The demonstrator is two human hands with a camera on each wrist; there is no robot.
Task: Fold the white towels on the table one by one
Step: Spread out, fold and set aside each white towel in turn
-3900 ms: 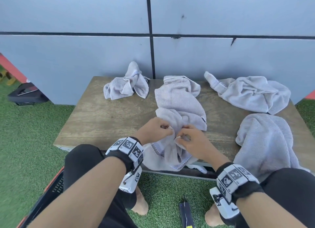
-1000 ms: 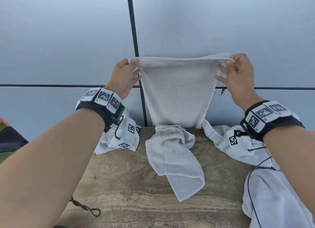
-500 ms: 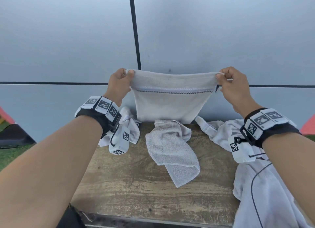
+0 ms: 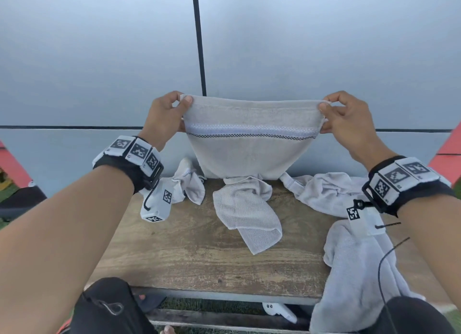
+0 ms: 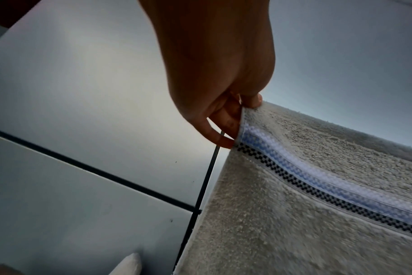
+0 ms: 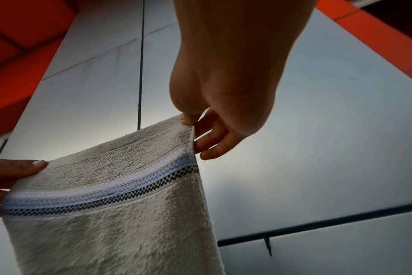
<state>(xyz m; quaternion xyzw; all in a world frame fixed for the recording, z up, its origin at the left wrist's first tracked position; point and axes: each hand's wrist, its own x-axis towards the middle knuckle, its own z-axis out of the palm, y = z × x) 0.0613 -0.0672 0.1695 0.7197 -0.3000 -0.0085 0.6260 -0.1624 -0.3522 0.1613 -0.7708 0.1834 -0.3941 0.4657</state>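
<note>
A white towel (image 4: 252, 144) with a woven blue-white band and a black checked line hangs stretched between my hands above the far side of the wooden table (image 4: 189, 256). My left hand (image 4: 167, 116) pinches its top left corner (image 5: 247, 111), thumb on the near face. My right hand (image 4: 346, 119) pinches the top right corner (image 6: 188, 122). The towel's lower part (image 4: 249, 214) trails crumpled on the table beneath. The left wrist view shows the towel (image 5: 306, 204) close up; the right wrist view shows the towel (image 6: 111, 214) too.
Other crumpled white towels lie on the table: one at the back left (image 4: 189, 184), one at the back right (image 4: 329, 194), one at the right front (image 4: 359, 278) hanging over the edge. A grey panelled wall (image 4: 99, 59) stands directly behind the table. My knees sit at the near edge.
The towel went from a crumpled heap worked on the table to being lifted and spread by its top corners. Over the last second my hands came lower and moved wider apart.
</note>
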